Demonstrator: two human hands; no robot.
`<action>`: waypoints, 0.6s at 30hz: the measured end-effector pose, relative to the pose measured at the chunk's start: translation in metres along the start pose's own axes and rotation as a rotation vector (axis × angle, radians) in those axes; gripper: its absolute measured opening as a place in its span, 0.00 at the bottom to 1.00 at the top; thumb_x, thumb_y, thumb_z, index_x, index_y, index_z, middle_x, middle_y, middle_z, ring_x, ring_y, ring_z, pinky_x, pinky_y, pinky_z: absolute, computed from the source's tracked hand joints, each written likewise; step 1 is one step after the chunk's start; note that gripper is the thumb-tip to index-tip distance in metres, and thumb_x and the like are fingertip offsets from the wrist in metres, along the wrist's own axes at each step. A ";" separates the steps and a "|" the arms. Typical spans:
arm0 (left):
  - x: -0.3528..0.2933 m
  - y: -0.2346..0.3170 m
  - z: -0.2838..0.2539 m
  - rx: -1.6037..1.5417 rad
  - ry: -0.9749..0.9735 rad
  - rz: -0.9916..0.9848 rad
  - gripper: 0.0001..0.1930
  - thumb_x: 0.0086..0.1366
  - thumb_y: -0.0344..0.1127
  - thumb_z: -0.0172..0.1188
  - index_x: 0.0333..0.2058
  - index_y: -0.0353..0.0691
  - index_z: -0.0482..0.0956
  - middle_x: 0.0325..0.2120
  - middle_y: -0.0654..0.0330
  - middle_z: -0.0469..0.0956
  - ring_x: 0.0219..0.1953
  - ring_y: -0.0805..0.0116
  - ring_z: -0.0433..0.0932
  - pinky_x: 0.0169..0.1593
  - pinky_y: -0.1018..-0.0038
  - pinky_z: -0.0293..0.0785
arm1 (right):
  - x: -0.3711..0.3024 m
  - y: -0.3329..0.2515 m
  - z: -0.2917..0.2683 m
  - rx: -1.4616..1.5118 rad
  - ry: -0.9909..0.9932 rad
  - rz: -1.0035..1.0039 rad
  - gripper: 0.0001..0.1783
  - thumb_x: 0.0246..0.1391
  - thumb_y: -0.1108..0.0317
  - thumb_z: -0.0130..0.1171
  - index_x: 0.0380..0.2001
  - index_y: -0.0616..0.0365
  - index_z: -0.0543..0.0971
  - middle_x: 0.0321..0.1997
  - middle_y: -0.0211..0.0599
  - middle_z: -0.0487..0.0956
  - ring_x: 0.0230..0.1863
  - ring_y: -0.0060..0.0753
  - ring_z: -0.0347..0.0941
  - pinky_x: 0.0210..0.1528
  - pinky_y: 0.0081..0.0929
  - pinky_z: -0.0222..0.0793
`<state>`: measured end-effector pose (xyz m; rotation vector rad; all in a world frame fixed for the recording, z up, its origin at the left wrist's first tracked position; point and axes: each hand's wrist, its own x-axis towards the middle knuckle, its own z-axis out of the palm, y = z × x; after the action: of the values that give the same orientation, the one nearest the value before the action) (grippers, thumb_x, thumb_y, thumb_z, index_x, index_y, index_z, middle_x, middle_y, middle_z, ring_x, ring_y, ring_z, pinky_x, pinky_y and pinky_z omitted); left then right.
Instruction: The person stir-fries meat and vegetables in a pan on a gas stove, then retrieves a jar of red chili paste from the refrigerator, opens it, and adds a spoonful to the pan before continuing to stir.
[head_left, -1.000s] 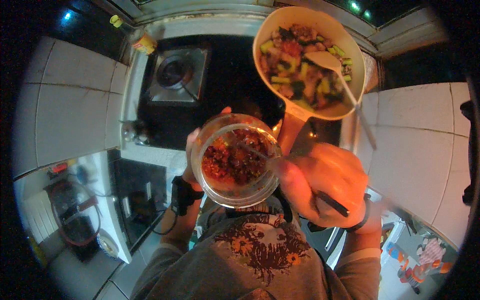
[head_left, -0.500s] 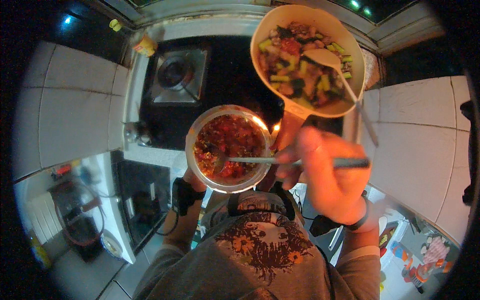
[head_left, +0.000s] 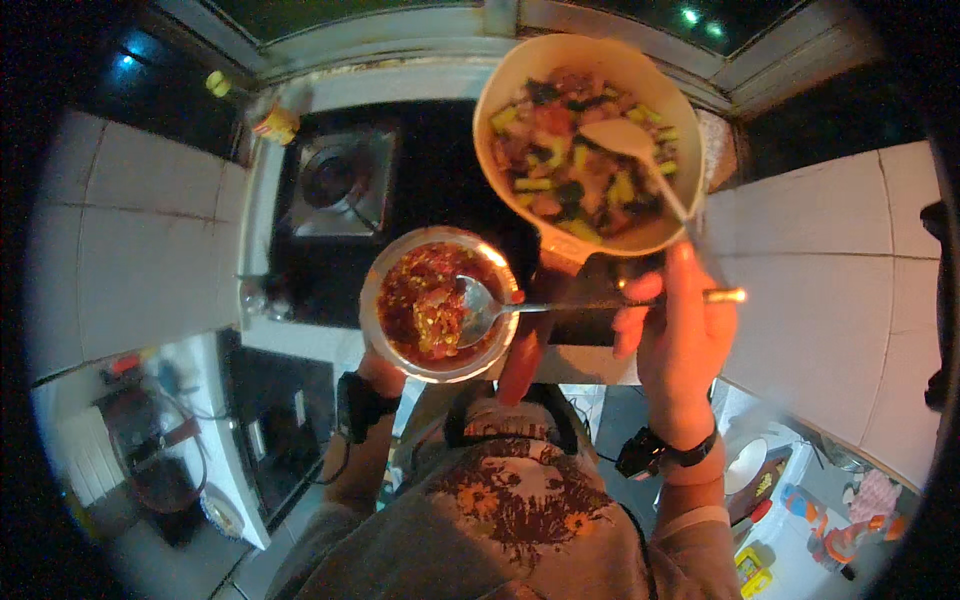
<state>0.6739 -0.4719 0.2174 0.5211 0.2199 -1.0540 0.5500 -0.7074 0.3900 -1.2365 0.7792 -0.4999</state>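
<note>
My left hand [head_left: 380,378] is wrapped around a round tub [head_left: 370,310], tilted so that its contents show. Inside is red chili sauce [head_left: 405,290] with flakes and seeds in oil. A metal spoon [head_left: 484,308] rests its bowl at the tub's right side, a clump of chili at its tip. My right hand [head_left: 685,350] grips the spoon's long handle, which runs level to the right. Just beyond that hand is a cream pan [head_left: 490,170] holding cooked green stalk pieces and meat. A cream cooking spoon [head_left: 620,138] lies in the pan, its handle over the rim.
A black gas hob [head_left: 440,160] lies beyond the tub, with a bare burner [head_left: 335,182] at its left. A small yellow container [head_left: 276,125] stands at the back left corner. Tiled walls [head_left: 810,270] rise on both sides, and a window frame [head_left: 400,30] runs along the back.
The spoon bowl has shifted right within the tub and now shows more plainly, with chili at its tip. My right hand has moved a little right, its fingers less bunched over the handle.
</note>
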 end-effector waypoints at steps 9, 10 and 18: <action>-0.004 0.006 -0.006 -0.040 0.011 -0.114 0.36 0.60 0.60 0.45 0.60 0.43 0.54 0.59 0.50 0.54 0.57 0.41 0.56 0.53 0.40 0.57 | 0.039 -0.007 -0.051 0.071 0.311 -0.328 0.23 0.60 0.56 0.50 0.20 0.64 0.76 0.13 0.40 0.74 0.09 0.25 0.67 0.12 0.19 0.60; -0.006 0.006 -0.008 -0.037 0.009 -0.118 0.37 0.60 0.61 0.45 0.61 0.43 0.53 0.60 0.50 0.53 0.58 0.39 0.55 0.53 0.38 0.56 | 0.054 0.000 -0.054 -0.097 0.362 -0.339 0.21 0.59 0.57 0.51 0.21 0.64 0.77 0.14 0.40 0.75 0.11 0.25 0.68 0.13 0.19 0.61; -0.003 -0.016 -0.036 -0.276 0.066 -0.065 0.41 0.58 0.65 0.44 0.63 0.43 0.50 0.63 0.49 0.48 0.61 0.33 0.51 0.55 0.31 0.50 | 0.084 0.015 -0.070 -0.790 0.415 -0.657 0.16 0.58 0.65 0.53 0.27 0.68 0.80 0.19 0.34 0.78 0.19 0.19 0.72 0.22 0.20 0.68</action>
<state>0.6609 -0.4577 0.1833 0.3009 0.4360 -1.0507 0.5508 -0.8087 0.3455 -2.1917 0.9504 -1.0662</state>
